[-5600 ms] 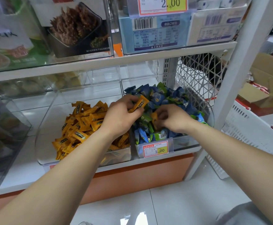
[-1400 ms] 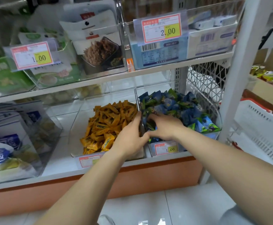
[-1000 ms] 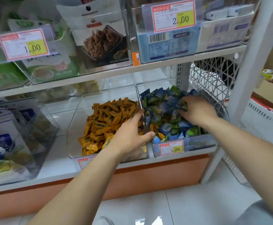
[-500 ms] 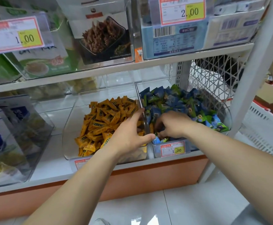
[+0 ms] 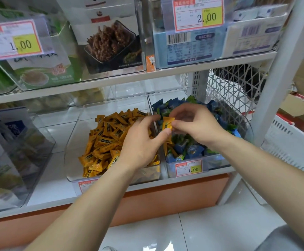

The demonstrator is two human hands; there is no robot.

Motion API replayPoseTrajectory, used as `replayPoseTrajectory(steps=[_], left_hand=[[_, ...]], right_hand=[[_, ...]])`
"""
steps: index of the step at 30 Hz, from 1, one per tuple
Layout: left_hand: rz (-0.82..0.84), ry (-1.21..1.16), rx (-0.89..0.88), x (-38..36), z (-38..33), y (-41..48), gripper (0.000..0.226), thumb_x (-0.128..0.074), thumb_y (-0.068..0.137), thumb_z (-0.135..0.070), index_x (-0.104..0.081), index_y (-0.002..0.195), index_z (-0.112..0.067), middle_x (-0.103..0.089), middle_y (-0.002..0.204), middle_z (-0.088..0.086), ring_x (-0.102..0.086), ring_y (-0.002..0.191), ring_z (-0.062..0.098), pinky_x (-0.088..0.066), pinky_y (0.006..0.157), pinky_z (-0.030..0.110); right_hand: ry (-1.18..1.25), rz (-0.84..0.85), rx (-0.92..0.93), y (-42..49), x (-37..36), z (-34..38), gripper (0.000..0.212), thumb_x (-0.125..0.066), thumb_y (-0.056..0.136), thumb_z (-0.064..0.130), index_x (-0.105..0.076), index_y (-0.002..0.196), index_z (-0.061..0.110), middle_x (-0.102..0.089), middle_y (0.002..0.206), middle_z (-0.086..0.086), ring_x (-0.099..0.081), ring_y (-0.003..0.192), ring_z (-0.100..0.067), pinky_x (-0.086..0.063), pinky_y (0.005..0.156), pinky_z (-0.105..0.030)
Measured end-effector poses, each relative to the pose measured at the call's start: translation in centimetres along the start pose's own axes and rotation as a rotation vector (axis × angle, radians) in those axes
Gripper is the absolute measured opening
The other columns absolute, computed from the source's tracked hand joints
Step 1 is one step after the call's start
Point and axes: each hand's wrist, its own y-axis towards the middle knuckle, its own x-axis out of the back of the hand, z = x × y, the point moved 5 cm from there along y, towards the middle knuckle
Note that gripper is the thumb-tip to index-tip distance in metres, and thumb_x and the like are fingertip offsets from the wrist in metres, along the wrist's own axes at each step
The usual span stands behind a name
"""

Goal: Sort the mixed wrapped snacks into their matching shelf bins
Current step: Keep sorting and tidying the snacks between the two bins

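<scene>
Left bin [image 5: 79,140] beside right bin [image 5: 215,163] on lower shelf [image 5: 48,193]; boxes [image 5: 185,49] above

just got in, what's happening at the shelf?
A person is sorting snacks. The right hand pinches an orange snack above the blue bin, which holds blue and green ones. The left hand meets it between the bins, thumb touching the snack; whether it has a grip is unclear. The orange bin sits just left.
</scene>
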Motion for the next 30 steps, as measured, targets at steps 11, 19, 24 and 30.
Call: replayPoseTrajectory(steps=[11, 19, 24, 30], left_hand=[[-0.082, -0.58, 0.395, -1.1, 1.9, 1.4, 0.027, -0.046, 0.103, -0.024, -0.072, 0.096, -0.027, -0.075, 0.083, 0.0, -0.072, 0.086, 0.02, -0.06, 0.077, 0.036], [-0.12, -0.447, 0.347, 0.3, 4.0, 1.8, 0.012, -0.054, 0.101, -0.029, -0.064, 0.105, -0.034, -0.066, 0.099, -0.011, -0.063, 0.088, 0.005, -0.053, 0.073, 0.022], [-0.116, -0.318, 0.282, 0.5, 4.2, 1.5, 0.011, -0.056, 0.099, -0.028, -0.065, 0.107, -0.029, -0.063, 0.098, -0.016, -0.056, 0.092, -0.001, -0.037, 0.065, 0.007], [-0.078, -0.252, 0.335, 0.1, 5.1, 1.5, 0.024, -0.054, 0.1, -0.034, -0.065, 0.118, -0.022, -0.064, 0.109, -0.009, -0.052, 0.086, -0.006, -0.035, 0.064, 0.006]], right_hand=[[0.397, 0.047, -0.163, 2.0, -3.7, -1.0, 0.02, -0.062, 0.092, -0.004, -0.068, 0.106, 0.009, -0.074, 0.091, -0.008, -0.072, 0.085, -0.019, -0.058, 0.072, -0.025], [-0.715, 0.233, -0.246, 1.6, -1.9, -5.5, 0.011, -0.066, 0.09, 0.027, -0.07, 0.101, 0.024, -0.072, 0.095, 0.003, -0.067, 0.087, -0.014, -0.055, 0.074, -0.029], [-1.022, 0.297, -0.19, 1.9, -2.6, -7.1, 0.06, -0.072, 0.074, 0.056, -0.059, 0.125, 0.028, -0.06, 0.114, 0.0, -0.059, 0.098, -0.022, -0.053, 0.08, -0.033], [-1.069, 0.313, -0.222, 2.1, -3.5, -8.7, 0.075, -0.074, 0.07, 0.056, -0.048, 0.133, 0.024, -0.059, 0.117, -0.004, -0.059, 0.093, -0.024, -0.048, 0.069, -0.031]])
